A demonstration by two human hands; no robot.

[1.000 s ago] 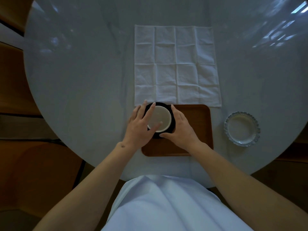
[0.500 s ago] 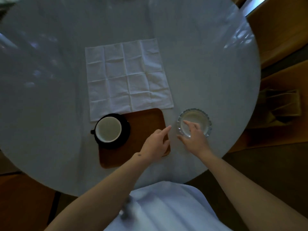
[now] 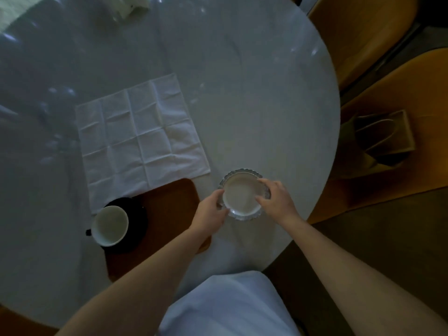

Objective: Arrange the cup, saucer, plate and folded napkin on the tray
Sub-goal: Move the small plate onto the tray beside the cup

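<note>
A small glass plate [image 3: 238, 194] with a scalloped rim lies on the table just right of the brown wooden tray [image 3: 169, 204]. My left hand [image 3: 211, 212] grips its left rim and my right hand [image 3: 275, 200] grips its right rim. On the tray's left end a white cup [image 3: 110, 225] with a dark handle stands on a black saucer [image 3: 135, 214]. A white napkin [image 3: 139, 139] lies unfolded and flat behind the tray, its near edge over the tray's far edge.
The round grey table [image 3: 254, 105] ends close to the right of the plate. Orange-brown chairs [image 3: 378, 98] stand to the right, one with a paper bag [image 3: 383, 137] on its seat. A pale object [image 3: 132, 7] sits at the table's far edge.
Both hands left the cup and saucer on the tray, moved right and took hold of the glass plate's rim. My view swung to the right.
</note>
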